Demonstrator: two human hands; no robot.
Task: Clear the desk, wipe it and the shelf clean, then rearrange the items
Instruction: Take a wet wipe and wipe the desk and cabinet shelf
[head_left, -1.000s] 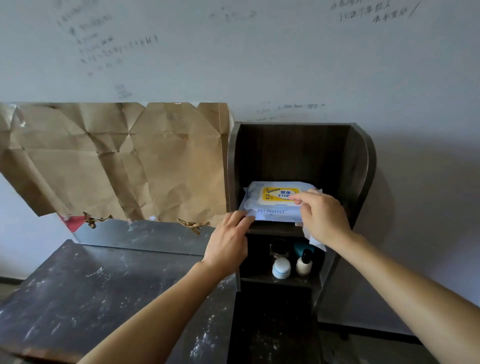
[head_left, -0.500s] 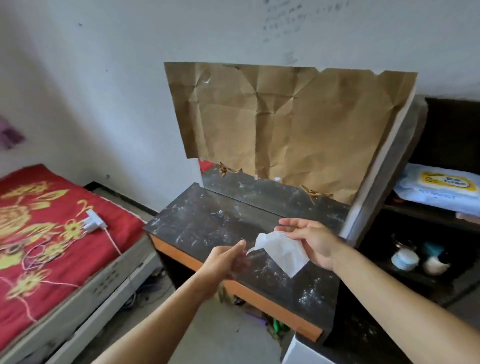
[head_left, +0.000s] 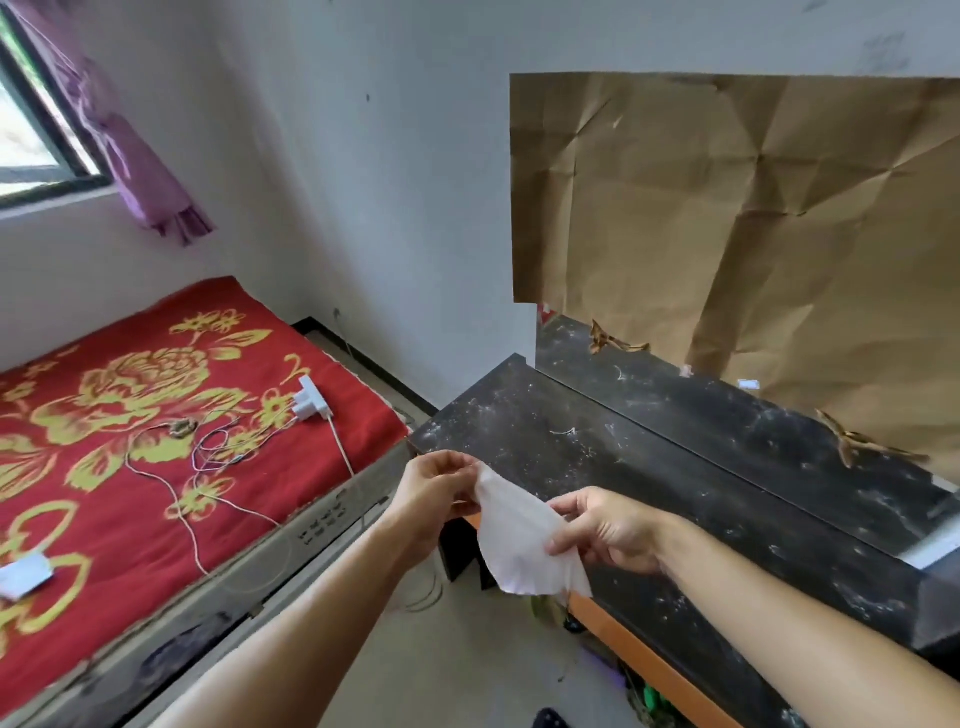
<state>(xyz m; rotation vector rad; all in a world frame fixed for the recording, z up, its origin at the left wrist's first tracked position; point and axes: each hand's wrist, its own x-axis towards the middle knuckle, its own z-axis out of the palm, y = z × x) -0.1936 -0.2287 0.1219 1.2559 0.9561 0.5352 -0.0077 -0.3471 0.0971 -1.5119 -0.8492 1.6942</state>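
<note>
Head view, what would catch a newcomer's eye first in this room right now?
First, the white wipe held between the left hand and the right hand, low in the middle, by the front edge of the dusty dark desk. Next, the red bedcover with gold flowers on the left, and the creased brown paper against the wall behind the desk, upper right.

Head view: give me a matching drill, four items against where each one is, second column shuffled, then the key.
Column one
1 wipe
2 power strip
3 brown paper
4 purple curtain

Column two
A lying on the red bedspread
B pinched between left hand and right hand
C hanging beside the window
D upright behind the desk top

Pairs: 1-B, 2-A, 3-D, 4-C
</note>
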